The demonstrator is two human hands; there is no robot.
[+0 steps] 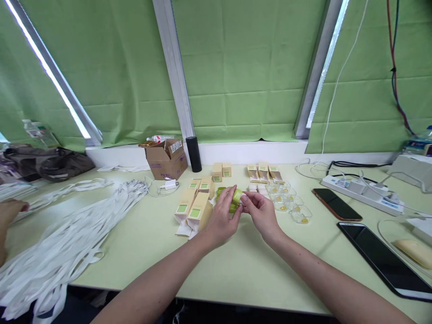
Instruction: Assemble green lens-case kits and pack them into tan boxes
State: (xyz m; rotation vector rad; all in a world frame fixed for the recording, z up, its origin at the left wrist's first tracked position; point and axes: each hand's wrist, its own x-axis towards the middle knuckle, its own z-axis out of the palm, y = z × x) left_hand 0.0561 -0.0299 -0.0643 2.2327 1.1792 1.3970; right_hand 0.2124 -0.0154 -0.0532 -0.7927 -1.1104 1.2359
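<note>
Green cylinder (238, 196) between my left grip (221, 216) and right grip (265, 216), above the worktop (236, 265).
My left grip is clamped round its body, while my right thumb and fingertips pinch its whitish end; more green containers (232, 208), partly hidden, sit just behind my hands, with green-labelled cream boxes (199, 211) near on the left, two cream boxes (218, 171) farther back, and three open boxes (263, 173) to the right, next to clear plastic pieces (288, 198) with yellow spots; farther right lie a phone (337, 204), a larger black-screened device (388, 258) and a power strip (361, 193), and well apart on the left, white straps (84, 229) spread near another person's hand (10, 211), a brown carton (165, 164) standing behind.
</note>
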